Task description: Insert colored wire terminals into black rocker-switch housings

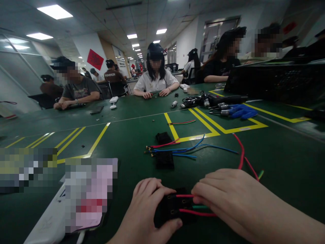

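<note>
My left hand grips a small black plastic block low in the head view, thumb on the near side and fingers on the far side. Small metal contacts show on its face. Two red wires and a green wire run from the block towards my right hand. My right fingertips close on the upper red wire; whether they also hold the others is hidden. Beyond the hands, several blue wires with metal ends lie over another black block, with one more black block behind it.
At the left lie a phone-like slab and a white case. Screwdriver-like tools, a blue glove and dark cables sit at the back right. Yellow tape marks the green table. Several people sit around it.
</note>
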Motion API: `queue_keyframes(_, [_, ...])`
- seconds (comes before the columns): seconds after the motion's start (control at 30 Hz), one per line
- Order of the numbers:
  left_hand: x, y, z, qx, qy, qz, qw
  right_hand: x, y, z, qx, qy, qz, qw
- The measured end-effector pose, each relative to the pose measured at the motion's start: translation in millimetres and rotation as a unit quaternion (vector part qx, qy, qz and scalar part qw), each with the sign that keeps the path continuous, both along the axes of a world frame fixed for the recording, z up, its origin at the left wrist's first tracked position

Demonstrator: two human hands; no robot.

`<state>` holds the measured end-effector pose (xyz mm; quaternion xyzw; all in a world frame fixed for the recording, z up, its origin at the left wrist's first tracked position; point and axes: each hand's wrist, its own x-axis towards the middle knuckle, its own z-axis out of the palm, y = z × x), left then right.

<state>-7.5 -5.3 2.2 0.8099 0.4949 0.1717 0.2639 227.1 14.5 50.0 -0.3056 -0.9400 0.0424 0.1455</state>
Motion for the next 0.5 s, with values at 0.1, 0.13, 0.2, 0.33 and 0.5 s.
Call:
queue_keyframes(0.1, [0.5,0.1,1.9,-0.002,0.005,-0.002,1.000,1.2,3.4,-3.3,-0.025,-0.027,-0.015,0.999])
queue_keyframes(0.13, [0.9,0.2,2.6,-0.002,0.008,-0.001,1.000,1.3,6.0,-4.5,-0.052,-0.051,-0.032,0.997])
queue_keyframes(0.2, [1.7,0.5,4.0,-0.002,0.013,0.003,1.000,1.4,11.6,-6.7,-0.106,-0.094,-0.066,0.988])
queue_keyframes(0.33, [1.9,0.8,5.7,0.000,0.018,-0.004,1.000,2.5,16.3,-7.1,-0.158,-0.099,-0.083,0.979])
queue_keyframes(0.5, [1.4,-0.4,5.2,0.005,0.025,-0.006,1.000,1.6,6.5,2.2,-0.101,-0.041,-0.051,0.993])
